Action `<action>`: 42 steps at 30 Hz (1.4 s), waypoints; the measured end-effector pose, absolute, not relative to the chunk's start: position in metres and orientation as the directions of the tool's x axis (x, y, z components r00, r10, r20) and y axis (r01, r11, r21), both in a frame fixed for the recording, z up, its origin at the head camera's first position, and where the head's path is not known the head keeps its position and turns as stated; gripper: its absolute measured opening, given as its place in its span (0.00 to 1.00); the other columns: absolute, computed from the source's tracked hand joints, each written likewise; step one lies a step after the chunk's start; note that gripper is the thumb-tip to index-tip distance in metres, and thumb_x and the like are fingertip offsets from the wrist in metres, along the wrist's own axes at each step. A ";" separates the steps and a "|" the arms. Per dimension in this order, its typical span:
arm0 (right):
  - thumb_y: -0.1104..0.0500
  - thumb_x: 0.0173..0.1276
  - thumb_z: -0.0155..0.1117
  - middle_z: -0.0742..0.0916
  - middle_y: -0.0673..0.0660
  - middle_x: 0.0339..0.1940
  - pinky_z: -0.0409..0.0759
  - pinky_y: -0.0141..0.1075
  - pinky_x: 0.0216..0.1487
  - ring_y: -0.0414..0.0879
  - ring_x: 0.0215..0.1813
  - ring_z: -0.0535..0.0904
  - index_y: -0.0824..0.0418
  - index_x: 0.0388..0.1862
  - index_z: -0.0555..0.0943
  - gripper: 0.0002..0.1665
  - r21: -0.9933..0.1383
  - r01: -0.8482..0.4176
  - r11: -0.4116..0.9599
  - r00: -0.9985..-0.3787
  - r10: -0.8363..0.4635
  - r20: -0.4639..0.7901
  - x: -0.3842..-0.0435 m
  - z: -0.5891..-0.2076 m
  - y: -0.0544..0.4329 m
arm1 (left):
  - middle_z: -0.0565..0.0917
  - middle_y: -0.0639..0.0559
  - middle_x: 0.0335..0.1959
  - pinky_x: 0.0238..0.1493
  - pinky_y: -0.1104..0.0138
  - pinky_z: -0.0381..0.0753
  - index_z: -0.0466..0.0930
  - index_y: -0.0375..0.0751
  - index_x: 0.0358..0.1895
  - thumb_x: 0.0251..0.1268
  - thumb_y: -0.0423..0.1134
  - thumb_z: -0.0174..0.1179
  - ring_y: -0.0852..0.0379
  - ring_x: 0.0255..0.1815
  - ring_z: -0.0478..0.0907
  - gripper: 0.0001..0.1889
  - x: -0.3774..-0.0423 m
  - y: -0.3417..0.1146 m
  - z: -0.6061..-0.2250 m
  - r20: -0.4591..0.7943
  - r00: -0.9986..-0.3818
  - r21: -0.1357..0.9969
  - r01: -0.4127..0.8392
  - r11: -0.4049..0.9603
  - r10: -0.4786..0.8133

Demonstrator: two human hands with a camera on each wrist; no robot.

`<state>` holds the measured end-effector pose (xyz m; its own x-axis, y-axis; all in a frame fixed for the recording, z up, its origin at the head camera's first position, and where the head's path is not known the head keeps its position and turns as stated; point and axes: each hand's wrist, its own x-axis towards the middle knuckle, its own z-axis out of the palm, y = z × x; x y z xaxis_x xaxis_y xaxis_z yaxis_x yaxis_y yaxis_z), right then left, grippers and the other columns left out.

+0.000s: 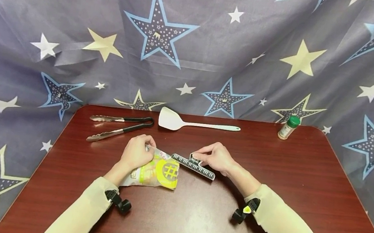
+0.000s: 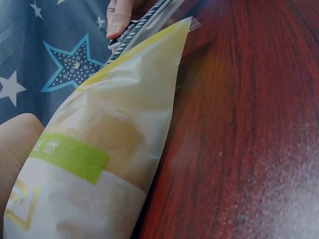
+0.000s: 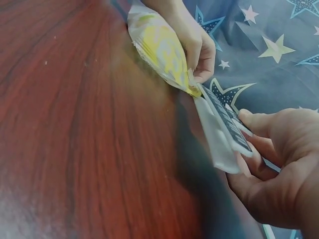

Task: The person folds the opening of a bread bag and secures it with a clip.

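My left hand (image 1: 138, 151) grips the upper edge of a white, yellow and green plastic food bag (image 1: 154, 175), which stands on its side at the table's left middle. Between the thumb and fingers of my right hand (image 1: 215, 157) is a long black-and-white bag clip (image 1: 198, 168) with a piano-key pattern. In the right wrist view the clip's two bars stand apart, and the near end of the bag (image 3: 192, 91) meets the clip's far end (image 3: 227, 119). Something pale brown shows through the bag in the left wrist view (image 2: 112, 139).
Metal tongs (image 1: 121, 127) with black handles lie spread at the back left. Beside them is a white spatula (image 1: 172, 120) with a pale handle. A green-capped seasoning bottle (image 1: 288, 128) stands at the back right. A star-patterned cloth (image 1: 195, 54) hangs behind the table.
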<state>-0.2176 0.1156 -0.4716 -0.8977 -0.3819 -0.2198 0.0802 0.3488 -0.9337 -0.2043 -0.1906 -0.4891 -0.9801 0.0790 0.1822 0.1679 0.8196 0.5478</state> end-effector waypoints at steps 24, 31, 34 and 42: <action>0.54 0.69 0.77 0.95 0.59 0.42 0.90 0.37 0.39 0.43 0.30 0.92 0.60 0.45 0.94 0.12 -0.916 0.054 0.397 -0.901 -0.377 -0.216 -0.213 -0.482 0.098 | 0.85 0.50 0.34 0.46 0.52 0.81 0.85 0.50 0.30 0.57 0.35 0.60 0.46 0.41 0.83 0.05 -0.204 -0.187 -0.488 0.169 -0.983 0.545 0.151 0.825 0.069; 0.53 0.68 0.77 0.95 0.58 0.39 0.91 0.39 0.39 0.44 0.30 0.92 0.60 0.45 0.94 0.13 -0.912 0.032 0.408 -0.896 -0.392 -0.207 -0.212 -0.478 0.096 | 0.86 0.47 0.35 0.49 0.51 0.77 0.87 0.44 0.33 0.53 0.33 0.63 0.43 0.45 0.78 0.06 -0.205 -0.188 -0.486 0.229 -0.971 0.577 0.196 0.793 0.073; 0.52 0.67 0.78 0.95 0.57 0.37 0.91 0.39 0.39 0.44 0.30 0.92 0.60 0.45 0.94 0.14 -0.911 0.043 0.411 -0.895 -0.388 -0.218 -0.212 -0.477 0.097 | 0.86 0.45 0.36 0.51 0.49 0.75 0.88 0.43 0.35 0.51 0.33 0.66 0.42 0.45 0.77 0.07 -0.204 -0.189 -0.484 0.277 -0.957 0.573 0.237 0.785 0.086; 0.54 0.66 0.79 0.95 0.58 0.35 0.91 0.40 0.39 0.44 0.29 0.91 0.62 0.45 0.93 0.14 -0.928 0.063 0.368 -0.894 -0.392 -0.216 -0.211 -0.480 0.098 | 0.87 0.49 0.39 0.48 0.49 0.71 0.87 0.50 0.38 0.52 0.47 0.73 0.44 0.47 0.75 0.11 -0.185 -0.204 -0.475 0.290 -0.943 0.456 0.287 0.842 0.165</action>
